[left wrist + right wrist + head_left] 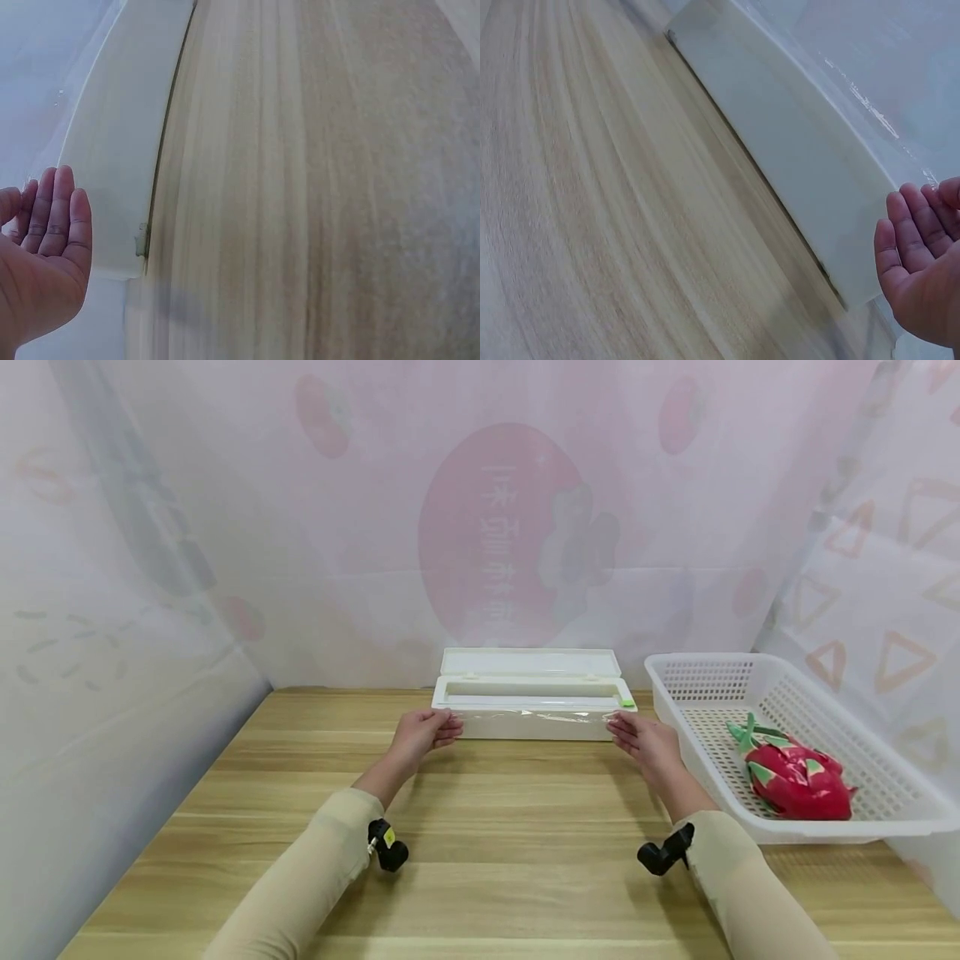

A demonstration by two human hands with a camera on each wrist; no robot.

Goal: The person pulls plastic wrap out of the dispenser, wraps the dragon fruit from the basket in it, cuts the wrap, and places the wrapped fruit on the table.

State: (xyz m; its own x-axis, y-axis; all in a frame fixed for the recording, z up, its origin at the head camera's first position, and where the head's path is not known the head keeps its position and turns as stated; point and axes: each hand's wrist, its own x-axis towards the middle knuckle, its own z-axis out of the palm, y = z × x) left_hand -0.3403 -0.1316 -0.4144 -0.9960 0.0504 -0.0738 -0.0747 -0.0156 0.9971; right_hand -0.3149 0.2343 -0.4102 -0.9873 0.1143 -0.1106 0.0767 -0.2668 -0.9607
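A white cling film dispenser box [534, 729] stands at the back of the table, its lid [528, 661] raised and a pale roll [532, 701] inside. A clear strip of cling film [525, 714] stretches across its front edge, shiny and wrinkled. At the strip's left end my left hand [420, 739] pinches the film between thumb and forefinger. My right hand [649, 743] pinches the opposite end by the box's right corner. The other fingers of both hands are extended, as the left wrist and right wrist views show. A small green piece [627, 702] sits at the box's right end.
To the right stands a white perforated basket [892, 768] holding a red dragon fruit [802, 781] with green tips. The wooden table [517, 860] extends in front of the box. Printed white curtains [337, 568] enclose the back and sides.
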